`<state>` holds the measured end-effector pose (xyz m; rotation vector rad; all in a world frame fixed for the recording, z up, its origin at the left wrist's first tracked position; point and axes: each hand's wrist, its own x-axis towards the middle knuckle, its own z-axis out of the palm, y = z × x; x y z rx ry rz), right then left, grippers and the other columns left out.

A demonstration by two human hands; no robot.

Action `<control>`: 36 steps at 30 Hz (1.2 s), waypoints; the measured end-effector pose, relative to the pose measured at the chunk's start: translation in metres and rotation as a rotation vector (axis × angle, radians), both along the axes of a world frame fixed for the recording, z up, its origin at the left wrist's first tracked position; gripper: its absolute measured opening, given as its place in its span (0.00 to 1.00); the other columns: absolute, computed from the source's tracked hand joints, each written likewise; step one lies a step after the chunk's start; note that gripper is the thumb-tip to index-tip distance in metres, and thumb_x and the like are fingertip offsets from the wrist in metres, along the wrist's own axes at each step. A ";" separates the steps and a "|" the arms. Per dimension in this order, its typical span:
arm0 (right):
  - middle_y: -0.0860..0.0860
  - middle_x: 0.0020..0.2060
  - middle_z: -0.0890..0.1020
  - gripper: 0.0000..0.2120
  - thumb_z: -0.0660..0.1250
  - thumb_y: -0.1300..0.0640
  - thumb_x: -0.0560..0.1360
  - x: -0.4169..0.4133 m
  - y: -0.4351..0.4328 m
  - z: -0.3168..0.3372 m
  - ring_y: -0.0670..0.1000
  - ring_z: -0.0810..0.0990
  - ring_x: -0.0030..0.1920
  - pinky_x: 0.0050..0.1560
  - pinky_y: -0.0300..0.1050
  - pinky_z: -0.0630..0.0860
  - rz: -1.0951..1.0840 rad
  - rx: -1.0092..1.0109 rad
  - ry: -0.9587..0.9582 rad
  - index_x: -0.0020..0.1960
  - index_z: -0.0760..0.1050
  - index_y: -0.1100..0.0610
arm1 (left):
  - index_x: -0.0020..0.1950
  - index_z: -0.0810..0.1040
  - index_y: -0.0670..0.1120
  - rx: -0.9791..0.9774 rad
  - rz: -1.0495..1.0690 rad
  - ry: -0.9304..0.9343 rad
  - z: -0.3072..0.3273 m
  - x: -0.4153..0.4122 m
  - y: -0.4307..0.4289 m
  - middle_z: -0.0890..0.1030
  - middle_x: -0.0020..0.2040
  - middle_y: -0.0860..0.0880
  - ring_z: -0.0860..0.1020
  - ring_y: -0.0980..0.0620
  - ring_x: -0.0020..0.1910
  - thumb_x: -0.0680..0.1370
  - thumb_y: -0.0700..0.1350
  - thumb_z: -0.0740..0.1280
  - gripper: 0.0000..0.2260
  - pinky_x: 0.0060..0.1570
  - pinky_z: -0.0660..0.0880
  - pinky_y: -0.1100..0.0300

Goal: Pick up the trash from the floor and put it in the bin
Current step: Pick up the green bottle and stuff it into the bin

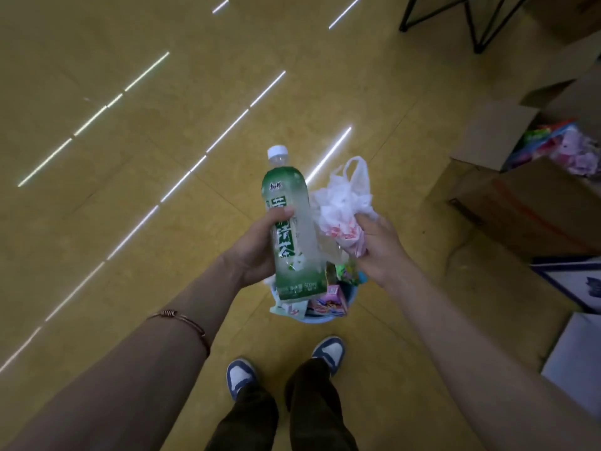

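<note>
My left hand (257,245) grips a clear plastic bottle (292,229) with a green label and white cap, held upright over the bin. My right hand (377,245) clutches a crumpled white plastic bag (344,203) with red print, just to the right of the bottle. Below both hands stands a small light-blue bin (353,292) on the yellow floor, filled with colourful wrappers (328,302). The bottle and my hands hide most of the bin.
Open cardboard boxes (533,203) with colourful items stand at the right. Black metal legs (471,24) rise at the top right. A framed picture (572,281) and a white board (575,362) lie at the right edge. My feet in blue-and-white shoes (330,351) stand just behind the bin.
</note>
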<state>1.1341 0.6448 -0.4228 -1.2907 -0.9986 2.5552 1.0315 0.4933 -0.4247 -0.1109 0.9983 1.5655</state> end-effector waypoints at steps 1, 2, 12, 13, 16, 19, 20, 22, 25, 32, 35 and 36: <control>0.57 0.43 0.85 0.11 0.61 0.68 0.77 0.001 0.003 -0.002 0.52 0.84 0.38 0.33 0.42 0.80 0.003 -0.045 0.019 0.58 0.76 0.64 | 0.50 0.79 0.43 0.029 -0.021 -0.039 -0.001 0.002 0.006 0.83 0.42 0.44 0.82 0.48 0.40 0.63 0.50 0.76 0.20 0.44 0.79 0.54; 0.57 0.45 0.84 0.12 0.62 0.67 0.77 0.000 0.002 -0.004 0.52 0.84 0.39 0.33 0.43 0.80 0.037 -0.051 0.004 0.59 0.75 0.64 | 0.50 0.80 0.43 0.044 -0.034 -0.065 -0.004 0.004 0.012 0.83 0.43 0.44 0.82 0.47 0.40 0.61 0.52 0.77 0.22 0.48 0.77 0.51; 0.62 0.52 0.81 0.14 0.66 0.55 0.73 -0.012 -0.002 -0.029 0.69 0.80 0.50 0.47 0.71 0.76 0.472 0.390 -0.235 0.57 0.69 0.50 | 0.55 0.75 0.41 -0.032 -0.047 -0.065 -0.021 -0.010 0.039 0.81 0.44 0.43 0.79 0.46 0.41 0.67 0.55 0.68 0.22 0.43 0.79 0.54; 0.61 0.51 0.81 0.14 0.67 0.56 0.74 -0.010 -0.002 -0.030 0.67 0.80 0.50 0.46 0.68 0.78 0.499 0.433 -0.236 0.59 0.68 0.52 | 0.54 0.75 0.41 -0.040 -0.084 -0.043 -0.021 -0.014 0.039 0.81 0.43 0.43 0.80 0.46 0.40 0.69 0.54 0.67 0.21 0.42 0.79 0.55; 0.54 0.49 0.80 0.12 0.66 0.59 0.75 -0.001 -0.015 -0.037 0.57 0.80 0.48 0.46 0.56 0.79 0.478 0.650 -0.320 0.57 0.69 0.58 | 0.55 0.76 0.41 -0.124 -0.313 0.038 -0.024 -0.022 0.037 0.82 0.43 0.43 0.81 0.48 0.38 0.70 0.52 0.65 0.19 0.39 0.79 0.57; 0.51 0.45 0.80 0.07 0.67 0.60 0.74 0.016 -0.039 -0.049 0.53 0.78 0.43 0.39 0.47 0.74 0.193 0.722 -0.495 0.50 0.71 0.55 | 0.53 0.77 0.41 -0.178 -0.503 0.072 -0.025 -0.032 0.032 0.83 0.43 0.43 0.82 0.47 0.39 0.67 0.53 0.68 0.20 0.40 0.79 0.57; 0.50 0.44 0.79 0.08 0.68 0.60 0.74 0.025 -0.047 -0.052 0.51 0.78 0.43 0.37 0.43 0.73 0.077 0.683 -0.543 0.50 0.71 0.54 | 0.52 0.77 0.42 -0.207 -0.500 0.097 -0.027 -0.038 0.029 0.83 0.42 0.45 0.82 0.48 0.39 0.68 0.53 0.68 0.18 0.39 0.79 0.57; 0.48 0.45 0.78 0.12 0.69 0.62 0.73 0.048 -0.062 -0.057 0.51 0.78 0.46 0.35 0.37 0.70 -0.060 0.604 -0.641 0.52 0.69 0.53 | 0.52 0.77 0.45 -0.300 -0.460 0.209 -0.035 -0.051 0.018 0.83 0.42 0.47 0.81 0.48 0.42 0.67 0.54 0.67 0.19 0.43 0.77 0.56; 0.46 0.47 0.76 0.19 0.71 0.59 0.72 0.076 -0.084 -0.071 0.50 0.77 0.46 0.34 0.36 0.69 0.019 0.519 -0.750 0.58 0.67 0.53 | 0.51 0.77 0.45 -0.439 -0.388 0.344 -0.053 -0.070 -0.001 0.82 0.46 0.46 0.80 0.47 0.45 0.64 0.55 0.73 0.22 0.44 0.76 0.57; 0.49 0.54 0.79 0.12 0.69 0.55 0.73 0.067 -0.102 -0.125 0.50 0.79 0.51 0.47 0.47 0.77 0.211 0.480 -0.724 0.54 0.72 0.48 | 0.50 0.79 0.43 -0.603 -0.540 0.520 -0.090 -0.077 -0.018 0.83 0.47 0.43 0.83 0.46 0.44 0.63 0.55 0.75 0.22 0.42 0.80 0.54; 0.53 0.56 0.78 0.14 0.69 0.55 0.73 0.056 -0.101 -0.149 0.54 0.78 0.54 0.53 0.53 0.77 0.202 0.497 -0.772 0.58 0.73 0.52 | 0.55 0.76 0.41 -0.668 -0.605 0.609 -0.109 -0.074 -0.013 0.82 0.48 0.44 0.83 0.49 0.42 0.61 0.60 0.78 0.32 0.37 0.78 0.57; 0.52 0.58 0.76 0.17 0.69 0.56 0.73 0.053 -0.100 -0.156 0.55 0.76 0.57 0.56 0.54 0.76 0.196 0.498 -0.782 0.61 0.73 0.54 | 0.56 0.74 0.42 -0.685 -0.616 0.635 -0.113 -0.071 -0.010 0.82 0.48 0.45 0.83 0.49 0.42 0.63 0.59 0.77 0.30 0.38 0.78 0.57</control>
